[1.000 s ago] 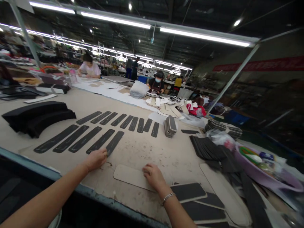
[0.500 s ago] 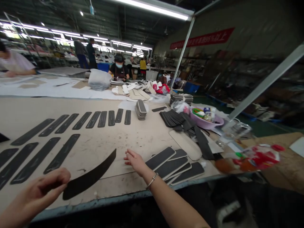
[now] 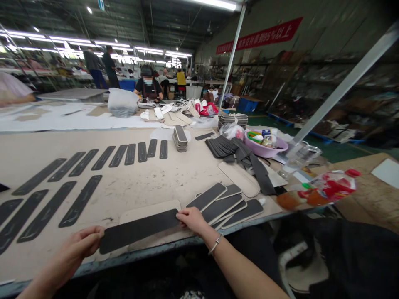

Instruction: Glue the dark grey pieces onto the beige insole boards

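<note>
A black strip with rounded ends is stretched between my two hands near the table's front edge. My left hand pinches its left end. At the other end, the thumb and fingers of my right hand are closed on its corner. Behind the strip shows the upper edge of a beige rounded board, mostly covered from view. Fanned out just beyond my right hand are several black-faced boards with beige edges. Black strips with a glossy smear on them lie in rows at the left.
A small stack of boards stands mid-table. Toward the right are a pile of black strips, a beige board, a lilac basin and bottles with orange liquid. A metal post slants up there. A co-worker sits across the table.
My right hand, which was free with fingers apart, has taken hold of the strip's right end. The strip was curved upward from my left hand; now it is straight, with the beige board showing behind.
</note>
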A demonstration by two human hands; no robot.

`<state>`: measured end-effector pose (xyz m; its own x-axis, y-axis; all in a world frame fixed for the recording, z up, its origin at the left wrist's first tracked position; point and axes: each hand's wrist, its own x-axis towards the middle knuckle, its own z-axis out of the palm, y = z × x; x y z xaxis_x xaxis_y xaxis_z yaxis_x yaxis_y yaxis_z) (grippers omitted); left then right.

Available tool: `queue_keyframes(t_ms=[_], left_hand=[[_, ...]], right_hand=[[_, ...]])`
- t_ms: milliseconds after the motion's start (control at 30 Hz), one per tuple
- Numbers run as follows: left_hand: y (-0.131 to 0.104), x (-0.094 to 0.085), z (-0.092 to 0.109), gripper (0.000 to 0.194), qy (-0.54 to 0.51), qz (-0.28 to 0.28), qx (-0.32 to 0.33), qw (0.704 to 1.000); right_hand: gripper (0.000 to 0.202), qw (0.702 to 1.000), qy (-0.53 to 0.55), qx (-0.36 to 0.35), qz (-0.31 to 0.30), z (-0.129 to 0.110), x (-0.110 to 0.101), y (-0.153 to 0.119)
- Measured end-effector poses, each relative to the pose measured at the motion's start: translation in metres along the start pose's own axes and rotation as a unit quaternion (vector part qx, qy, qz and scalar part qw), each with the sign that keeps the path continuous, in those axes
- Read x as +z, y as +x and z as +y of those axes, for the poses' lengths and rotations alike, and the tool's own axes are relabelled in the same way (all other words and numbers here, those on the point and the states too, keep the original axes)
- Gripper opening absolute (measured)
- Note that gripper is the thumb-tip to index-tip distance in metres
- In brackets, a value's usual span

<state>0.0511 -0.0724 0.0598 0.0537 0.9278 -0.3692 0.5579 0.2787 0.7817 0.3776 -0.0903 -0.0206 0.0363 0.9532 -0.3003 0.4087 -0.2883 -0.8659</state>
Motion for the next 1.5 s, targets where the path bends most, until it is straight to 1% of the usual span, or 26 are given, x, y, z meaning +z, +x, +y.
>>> queue_keyframes(t_ms=[67, 100, 167, 233, 333, 433, 600, 833, 1033, 1100, 1233, 1500], left_hand=[[0.015, 0.007, -0.002, 0.040, -0.032, -0.040, -0.024, 0.998], [0.024, 0.010, -0.003, 0.039, -0.035, -0.050, -0.036, 0.997], [0.041, 0.013, -0.003, 0.037, -0.025, -0.041, -0.057, 0.997], [0.056, 0.015, -0.002, 0.034, -0.015, -0.026, -0.069, 0.997], [0.071, 0.017, 0.001, 0.032, 0.008, -0.014, -0.079, 0.997], [0.081, 0.021, 0.000, 0.028, 0.025, -0.014, -0.085, 0.996], [0.087, 0.026, -0.006, 0.026, 0.046, -0.006, -0.085, 0.995], [0.089, 0.027, -0.009, 0.025, 0.068, 0.002, -0.083, 0.994], [0.087, 0.028, -0.016, 0.032, 0.071, -0.001, -0.077, 0.995], [0.087, 0.029, -0.020, 0.032, 0.085, 0.001, -0.080, 0.993], [0.090, 0.030, -0.025, 0.025, 0.124, 0.011, -0.080, 0.989], [0.093, 0.035, -0.022, 0.015, 0.226, 0.021, -0.057, 0.972]], right_hand=[[0.013, 0.999, -0.029, -0.001, 0.033, -0.003, -0.004, 0.002], [0.011, 0.998, -0.045, -0.003, 0.052, -0.005, -0.006, 0.005], [0.013, 0.993, -0.078, -0.002, 0.085, -0.010, -0.007, 0.013], [0.015, 0.989, -0.105, 0.005, 0.101, -0.013, -0.007, 0.022], [0.016, 0.984, -0.140, 0.020, 0.108, -0.012, -0.004, 0.035], [0.015, 0.979, -0.172, 0.033, 0.109, -0.006, 0.000, 0.043], [0.012, 0.973, -0.201, 0.047, 0.102, 0.001, 0.002, 0.051], [0.012, 0.971, -0.212, 0.057, 0.099, -0.001, 0.001, 0.054], [0.011, 0.968, -0.234, 0.044, 0.085, 0.001, 0.000, 0.050], [0.011, 0.967, -0.241, 0.041, 0.077, 0.002, -0.001, 0.050], [0.011, 0.966, -0.248, 0.035, 0.059, 0.004, -0.002, 0.051], [0.011, 0.966, -0.251, 0.041, 0.052, 0.008, -0.002, 0.052]])
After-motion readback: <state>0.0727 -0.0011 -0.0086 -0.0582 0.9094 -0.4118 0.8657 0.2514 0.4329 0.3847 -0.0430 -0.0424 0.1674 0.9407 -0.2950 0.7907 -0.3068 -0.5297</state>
